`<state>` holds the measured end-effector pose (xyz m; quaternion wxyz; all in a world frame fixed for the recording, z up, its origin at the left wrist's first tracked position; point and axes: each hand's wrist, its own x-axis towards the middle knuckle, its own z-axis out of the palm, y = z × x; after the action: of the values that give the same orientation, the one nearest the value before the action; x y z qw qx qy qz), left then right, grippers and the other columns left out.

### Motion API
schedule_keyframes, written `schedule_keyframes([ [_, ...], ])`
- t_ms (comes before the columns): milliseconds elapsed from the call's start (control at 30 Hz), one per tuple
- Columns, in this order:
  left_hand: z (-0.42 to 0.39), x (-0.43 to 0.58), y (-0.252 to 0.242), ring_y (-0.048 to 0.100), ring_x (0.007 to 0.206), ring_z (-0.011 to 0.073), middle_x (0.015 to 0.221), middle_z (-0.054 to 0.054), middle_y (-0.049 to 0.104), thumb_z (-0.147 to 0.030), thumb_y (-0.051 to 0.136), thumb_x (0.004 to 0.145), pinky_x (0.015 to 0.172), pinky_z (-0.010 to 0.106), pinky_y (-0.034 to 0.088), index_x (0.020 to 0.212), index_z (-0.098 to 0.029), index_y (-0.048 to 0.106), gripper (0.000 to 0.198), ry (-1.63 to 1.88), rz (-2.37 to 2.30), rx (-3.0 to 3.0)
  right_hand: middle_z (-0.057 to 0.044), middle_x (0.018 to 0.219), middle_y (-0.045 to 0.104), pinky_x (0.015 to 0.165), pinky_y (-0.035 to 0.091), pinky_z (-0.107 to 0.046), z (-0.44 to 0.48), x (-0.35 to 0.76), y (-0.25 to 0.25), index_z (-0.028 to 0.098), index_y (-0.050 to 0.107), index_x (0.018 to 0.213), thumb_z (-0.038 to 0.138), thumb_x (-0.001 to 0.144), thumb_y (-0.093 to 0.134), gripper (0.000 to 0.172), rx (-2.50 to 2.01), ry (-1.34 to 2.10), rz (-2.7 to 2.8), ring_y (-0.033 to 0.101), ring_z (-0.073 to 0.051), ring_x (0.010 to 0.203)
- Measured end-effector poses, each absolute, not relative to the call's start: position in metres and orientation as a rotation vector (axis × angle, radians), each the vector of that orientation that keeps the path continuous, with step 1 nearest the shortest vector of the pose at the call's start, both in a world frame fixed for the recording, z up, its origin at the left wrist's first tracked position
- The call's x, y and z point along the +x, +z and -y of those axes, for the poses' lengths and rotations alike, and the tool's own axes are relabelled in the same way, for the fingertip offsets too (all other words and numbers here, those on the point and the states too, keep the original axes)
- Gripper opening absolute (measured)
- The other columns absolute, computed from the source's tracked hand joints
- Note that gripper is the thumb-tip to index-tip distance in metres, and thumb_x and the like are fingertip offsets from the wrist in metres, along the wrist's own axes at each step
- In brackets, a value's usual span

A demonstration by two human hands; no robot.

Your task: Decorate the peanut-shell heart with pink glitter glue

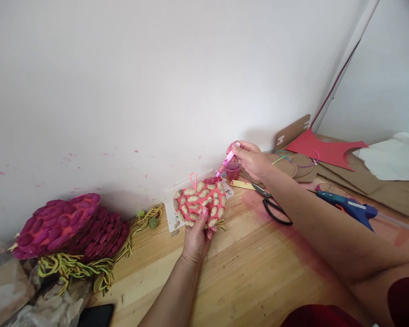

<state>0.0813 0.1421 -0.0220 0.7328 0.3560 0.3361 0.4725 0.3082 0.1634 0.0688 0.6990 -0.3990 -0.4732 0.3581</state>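
My left hand [197,238] grips the lower edge of a red card [201,206] covered with peanut shells, thumb on its front. The card tilts up off the table and has a pink loop at its top. Most shells are bare tan; those at the upper right edge are wet magenta. My right hand [250,159] is closed around a pink-stained paintbrush [226,162], whose tip touches the magenta shells. Just behind the brush stands a small clear cup [232,172] of pink paint, partly hidden by my right hand.
Magenta-painted shell pieces [59,222] with yellow-green yarn [68,268] are stacked at left, near a dark phone [96,315]. Black-handled scissors [276,211] and a blue glue gun [351,206] lie at right, before red card [322,145] and brown cardboard [378,186]. A paint-flecked wall [139,91] rises behind.
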Motion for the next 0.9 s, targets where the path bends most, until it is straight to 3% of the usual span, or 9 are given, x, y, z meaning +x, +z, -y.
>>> schedule_keyframes([
  [333,-0.143,0.086,-0.027,0.052,0.044,0.0079,0.062,-0.002,0.064,-0.054,0.089,0.066,0.038,0.018,0.035,0.078,-0.016,0.067,0.046,1.164,-0.922,0.946,0.003,0.067,0.055,0.053,0.034,-0.024,-0.158,0.292,0.072,0.019,0.066,0.080,0.067,0.080,0.073,0.048,-0.943,0.556,1.147,0.046,-0.010,0.059],
  [533,-0.139,0.084,-0.023,0.059,0.061,0.0112,0.084,0.006,0.072,-0.059,0.083,0.073,0.049,0.020,0.045,0.106,-0.015,0.075,0.056,1.096,-0.977,1.048,0.002,0.069,0.054,0.054,0.035,-0.025,-0.154,0.289,0.074,0.019,0.065,0.085,0.071,0.084,0.065,0.052,-1.055,0.460,1.265,0.046,-0.011,0.059],
  [733,-0.143,0.085,-0.029,0.061,0.068,0.0119,0.101,0.008,0.074,-0.058,0.084,0.072,0.053,0.022,0.048,0.109,-0.017,0.075,0.056,1.127,-0.968,1.041,0.001,0.072,0.056,0.054,0.035,-0.026,-0.152,0.294,0.075,0.020,0.065,0.087,0.064,0.091,0.062,0.044,-1.081,0.351,1.327,0.045,-0.010,0.058],
  [900,-0.144,0.085,-0.030,0.060,0.067,0.0116,0.101,0.008,0.074,-0.058,0.083,0.072,0.053,0.022,0.048,0.110,-0.017,0.075,0.057,1.113,-0.964,1.025,0.002,0.070,0.055,0.054,0.035,-0.025,-0.150,0.292,0.077,0.019,0.065,0.087,0.064,0.092,0.061,0.045,-1.080,0.382,1.356,0.047,-0.011,0.059],
])
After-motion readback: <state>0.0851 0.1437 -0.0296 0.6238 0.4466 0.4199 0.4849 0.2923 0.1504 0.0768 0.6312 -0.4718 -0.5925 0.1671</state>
